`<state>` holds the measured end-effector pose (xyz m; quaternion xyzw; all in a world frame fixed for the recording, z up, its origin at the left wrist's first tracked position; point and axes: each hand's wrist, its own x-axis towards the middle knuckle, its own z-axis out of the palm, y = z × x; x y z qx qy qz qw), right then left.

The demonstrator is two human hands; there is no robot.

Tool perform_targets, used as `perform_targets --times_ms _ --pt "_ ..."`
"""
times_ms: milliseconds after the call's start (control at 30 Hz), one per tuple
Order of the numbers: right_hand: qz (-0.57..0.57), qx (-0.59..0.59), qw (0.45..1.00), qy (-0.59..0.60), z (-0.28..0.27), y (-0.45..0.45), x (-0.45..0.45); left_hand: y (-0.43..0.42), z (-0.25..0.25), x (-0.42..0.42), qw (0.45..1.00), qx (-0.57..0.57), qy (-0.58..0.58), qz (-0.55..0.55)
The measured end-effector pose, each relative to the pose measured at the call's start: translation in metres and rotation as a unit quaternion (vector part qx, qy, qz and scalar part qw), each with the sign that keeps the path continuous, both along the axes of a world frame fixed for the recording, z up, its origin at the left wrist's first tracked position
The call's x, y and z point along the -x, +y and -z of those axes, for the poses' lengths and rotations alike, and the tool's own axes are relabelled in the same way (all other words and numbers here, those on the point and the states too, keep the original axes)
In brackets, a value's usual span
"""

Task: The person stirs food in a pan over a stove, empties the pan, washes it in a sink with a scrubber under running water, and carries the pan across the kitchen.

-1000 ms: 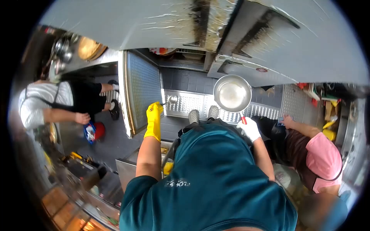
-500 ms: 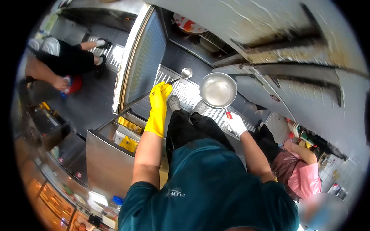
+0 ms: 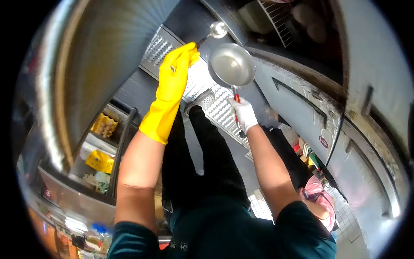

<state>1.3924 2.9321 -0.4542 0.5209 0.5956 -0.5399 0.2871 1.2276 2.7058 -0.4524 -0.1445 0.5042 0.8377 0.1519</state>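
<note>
My left hand [image 3: 177, 67], in a long yellow rubber glove, is closed round the dark handle of a ladle [image 3: 218, 30]. Its shiny round bowl points up and to the right, just above the rim of a saucepan [image 3: 233, 67]; from this angle I cannot tell whether they touch. A white glove covers my right hand [image 3: 244, 114], whose fingers wrap the saucepan's red handle. The metal pan is held out in front of me, and no food is visible inside it.
A big door [image 3: 116, 43] stands open at my left, near an open drawer [image 3: 123, 151] with eggs and yellow packets. Ahead is an open cabinet with a wire shelf [image 3: 276, 19]. Metal grating [image 3: 159, 49] lies underfoot. Right are closed cabinet doors [image 3: 293, 88] and a person in pink [image 3: 317, 194].
My view has moved forward, so the open door and cabinet loom closer. The person at far left has left view. Both hands keep hold of the ladle and saucepan.
</note>
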Motion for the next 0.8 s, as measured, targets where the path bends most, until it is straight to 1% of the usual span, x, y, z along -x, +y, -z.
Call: perform_targets --times_ms 33,67,100,167,200,300,333,400,467,533,567,600,700,733,800 --pt "0.006 -0.003 1.0 0.0 0.014 0.0 0.008 0.01 0.01 0.005 1.0 0.001 0.008 0.008" --pt "-0.005 -0.021 1.0 0.02 0.032 0.003 0.011 0.02 0.021 0.009 0.999 -0.001 0.039 0.01" --pt "-0.002 -0.026 1.0 0.011 0.031 0.0 0.026 0.029 0.034 0.011 0.996 0.03 0.085 0.028" --pt "0.015 -0.021 1.0 0.016 0.063 0.008 0.033 0.048 0.059 0.019 0.976 0.089 0.185 0.068" --pt "0.024 -0.02 0.999 0.024 0.08 0.011 0.035 0.053 0.071 0.025 0.952 0.134 0.245 0.122" --pt "0.059 -0.014 0.997 0.049 0.122 0.018 0.048 0.083 0.09 0.047 0.887 0.208 0.378 0.165" --pt "0.079 -0.01 0.995 0.054 0.133 0.019 0.056 0.097 0.107 0.055 0.854 0.243 0.436 0.148" --pt "0.098 -0.001 0.992 0.076 0.159 0.023 0.065 0.124 0.124 0.072 0.809 0.256 0.51 0.142" --pt "0.112 0.003 0.988 0.102 0.182 0.028 0.073 0.13 0.136 0.085 0.78 0.313 0.481 0.249" --pt "0.125 0.007 0.985 0.122 0.203 0.032 0.082 0.158 0.18 0.102 0.745 0.355 0.513 0.237" --pt "0.133 0.012 0.984 0.121 0.21 0.032 0.087 0.17 0.192 0.11 0.726 0.375 0.529 0.23" --pt "0.139 0.005 0.982 0.126 0.222 0.034 0.091 0.182 0.202 0.112 0.743 0.376 0.506 0.226" --pt "0.156 0.006 0.978 0.141 0.25 0.038 0.103 0.209 0.234 0.132 0.697 0.383 0.568 0.214" --pt "0.163 0.01 0.977 0.139 0.258 0.039 0.106 0.215 0.233 0.135 0.739 0.374 0.516 0.218" --pt "0.176 0.028 0.973 0.144 0.268 0.04 0.109 0.223 0.229 0.146 0.785 0.335 0.464 0.238"
